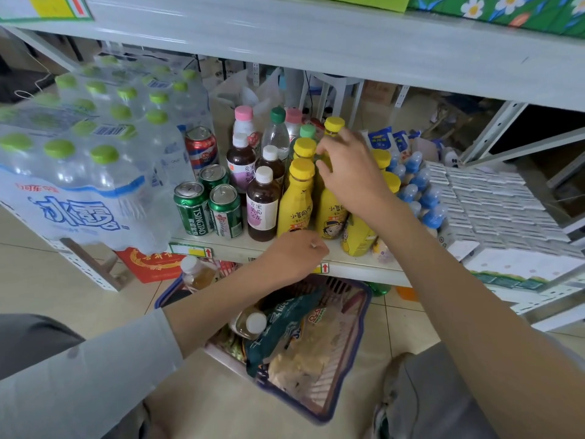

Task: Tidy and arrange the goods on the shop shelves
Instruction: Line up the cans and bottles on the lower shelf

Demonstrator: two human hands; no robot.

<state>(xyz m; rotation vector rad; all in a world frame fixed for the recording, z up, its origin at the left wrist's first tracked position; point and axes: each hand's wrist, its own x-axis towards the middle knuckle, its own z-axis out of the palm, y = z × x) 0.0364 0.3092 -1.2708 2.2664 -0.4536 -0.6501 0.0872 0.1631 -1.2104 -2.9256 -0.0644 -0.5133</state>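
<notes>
Water packs [85, 172] fill the left of the shelf [357, 263] and overhang its front edge. Beside them stand green cans [193, 207] and a red can [202, 150], then dark bottles [262, 207] with white caps. The yellow bottles [296, 201] are mid-shelf. To their right are small blue-capped bottles [421, 185], then rows of white boxes [493, 201]. An upper shelf board [316, 39] hangs low over everything.

The right hand [348, 172] reaches in among the yellow bottles. Its fingers curl round the top of one yellow bottle [330, 217] and hide the cap. The left hand [294, 251] sits at the shelf's front edge, just before the front yellow bottle. Its fingers are curled under, and I cannot tell whether they hold anything.

On the floor below stands a basket [335, 369]. In it are snack bags [294, 343] and two white-capped bottles [250, 324] of pale drink.
</notes>
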